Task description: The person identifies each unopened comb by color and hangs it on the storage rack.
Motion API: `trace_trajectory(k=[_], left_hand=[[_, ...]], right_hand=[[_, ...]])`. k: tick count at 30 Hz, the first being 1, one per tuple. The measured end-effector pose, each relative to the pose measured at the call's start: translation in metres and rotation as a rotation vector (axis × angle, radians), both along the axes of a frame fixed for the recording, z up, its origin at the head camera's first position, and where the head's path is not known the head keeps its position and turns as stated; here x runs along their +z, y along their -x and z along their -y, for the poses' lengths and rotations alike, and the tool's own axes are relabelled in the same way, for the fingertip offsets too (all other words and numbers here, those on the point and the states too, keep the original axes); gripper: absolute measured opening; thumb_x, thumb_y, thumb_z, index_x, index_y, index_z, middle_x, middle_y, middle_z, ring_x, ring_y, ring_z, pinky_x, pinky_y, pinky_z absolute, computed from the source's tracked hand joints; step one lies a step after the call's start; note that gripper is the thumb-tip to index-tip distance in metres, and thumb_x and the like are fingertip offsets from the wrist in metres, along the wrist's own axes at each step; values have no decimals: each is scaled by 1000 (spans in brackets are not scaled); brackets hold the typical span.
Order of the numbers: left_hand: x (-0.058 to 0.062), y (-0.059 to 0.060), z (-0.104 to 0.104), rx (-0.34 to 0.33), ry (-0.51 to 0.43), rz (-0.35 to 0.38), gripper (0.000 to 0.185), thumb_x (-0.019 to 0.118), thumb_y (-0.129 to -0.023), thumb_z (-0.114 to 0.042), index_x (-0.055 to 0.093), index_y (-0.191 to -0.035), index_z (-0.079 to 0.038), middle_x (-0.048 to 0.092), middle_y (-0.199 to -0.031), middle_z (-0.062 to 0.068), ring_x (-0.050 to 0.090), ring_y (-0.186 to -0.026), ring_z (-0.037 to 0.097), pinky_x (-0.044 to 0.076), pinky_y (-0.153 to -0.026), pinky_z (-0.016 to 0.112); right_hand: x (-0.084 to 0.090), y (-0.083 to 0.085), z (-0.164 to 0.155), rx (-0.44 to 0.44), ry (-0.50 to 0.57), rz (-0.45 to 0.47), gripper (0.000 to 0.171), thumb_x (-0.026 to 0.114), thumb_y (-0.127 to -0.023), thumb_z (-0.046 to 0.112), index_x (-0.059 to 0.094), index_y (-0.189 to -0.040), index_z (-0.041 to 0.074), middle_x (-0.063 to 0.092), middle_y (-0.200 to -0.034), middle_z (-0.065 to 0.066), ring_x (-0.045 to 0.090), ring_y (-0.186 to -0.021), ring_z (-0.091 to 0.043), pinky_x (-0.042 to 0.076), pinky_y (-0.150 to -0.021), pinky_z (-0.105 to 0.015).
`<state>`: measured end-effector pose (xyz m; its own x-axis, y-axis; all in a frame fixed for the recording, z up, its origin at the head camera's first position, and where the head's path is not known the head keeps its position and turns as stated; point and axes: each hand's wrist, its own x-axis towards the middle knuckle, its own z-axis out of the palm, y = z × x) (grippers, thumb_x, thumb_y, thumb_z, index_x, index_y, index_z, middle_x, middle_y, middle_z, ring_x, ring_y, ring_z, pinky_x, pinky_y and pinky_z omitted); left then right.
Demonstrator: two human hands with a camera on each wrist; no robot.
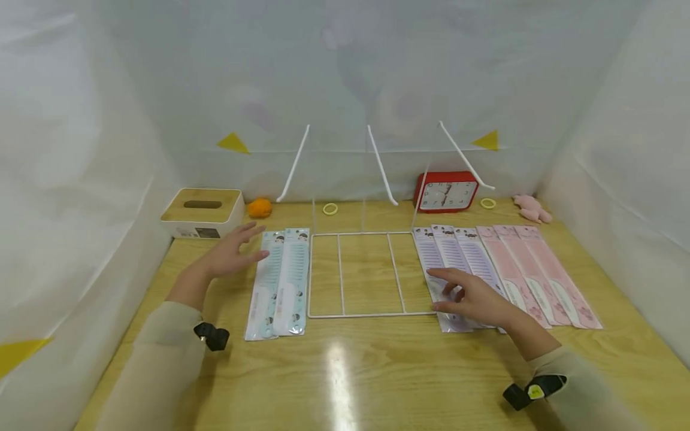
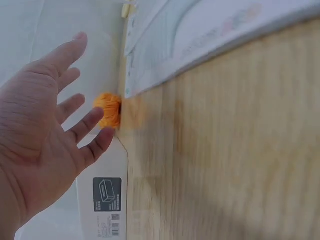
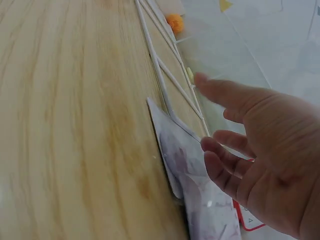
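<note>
While the left hand (image 1: 232,251) hovers beside the blue packets (image 1: 293,281), its grip spread with thumb well away from fingers, the right hand (image 1: 471,296) hangs over the purple packets (image 1: 451,254), fingers loosely bent and parted from the thumb. That hand hides the lower part of the purple packets, and whether a fingertip touches them cannot be told. The right wrist view cuts these packets off at the lower edge and leaves only a corner of the clock (image 1: 449,194) showing past the hand; the left wrist view crops the blue packets along the top and the tissue box (image 1: 221,214) at the bottom. Small print on all the packets is too fine to read.

Two blue packets lie flat on the bench (image 1: 280,383) left of the rack (image 1: 362,315), their long axes running away from the person, far ends leaning slightly right. Three purple packets lie on the rack's right, far ends leaning left; three pink packets (image 1: 525,272) beyond them slant more strongly the same way. The rack's thin uprights fade into the pale sheet (image 1: 323,78), though its three white hooks (image 1: 383,169) show clearly, tips pointing towards the person.
</note>
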<state>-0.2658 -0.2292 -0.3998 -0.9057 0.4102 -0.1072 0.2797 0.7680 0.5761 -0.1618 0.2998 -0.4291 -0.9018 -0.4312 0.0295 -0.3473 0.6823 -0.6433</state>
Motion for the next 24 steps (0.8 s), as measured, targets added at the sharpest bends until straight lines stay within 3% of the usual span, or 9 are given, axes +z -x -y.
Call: trace_trajectory(k=[3,6,11,15,19,24], left_hand=[[-1,7,1,17,-31,32,73,59,-99,-46,31,-157,-12,16,-165,20,42,-136,46,36,-108,65],[-3,15,1,46,-78,80,72,59,-99,-45,31,-157,-15,22,-164,17,44,-133,45,40,-106,62],[-12,25,2,77,-122,149,70,63,-98,-42,33,-157,-18,33,-160,16,49,-128,42,48,-99,53],[-21,31,1,77,-105,176,70,66,-96,-40,35,-156,-21,49,-145,19,56,-112,35,51,-88,41],[-30,36,1,75,-109,174,70,69,-94,-34,37,-155,-22,58,-120,18,53,-97,29,45,-80,34],[-37,41,9,65,-141,139,70,72,-93,-22,39,-154,-12,64,-101,16,53,-85,23,41,-78,32]], right_hand=[[-7,1,6,-10,44,63,71,82,-83,32,54,-143,7,70,-103,-4,63,-81,-9,52,-67,-25],[-10,0,7,-29,54,97,70,84,-81,29,55,-142,7,70,-88,1,61,-74,-5,51,-64,-24],[-15,-1,4,-47,80,108,69,84,-80,23,56,-141,6,71,-85,1,62,-72,-4,51,-63,-23],[-18,-2,0,-68,121,152,68,84,-81,21,56,-141,5,72,-84,-2,64,-71,-5,51,-61,-24],[-20,-3,-2,-85,163,196,68,83,-81,19,56,-142,6,73,-85,-5,65,-71,-7,51,-60,-24],[-23,-2,1,-82,220,229,68,83,-81,16,55,-142,4,73,-85,-9,66,-71,-7,50,-58,-24]])
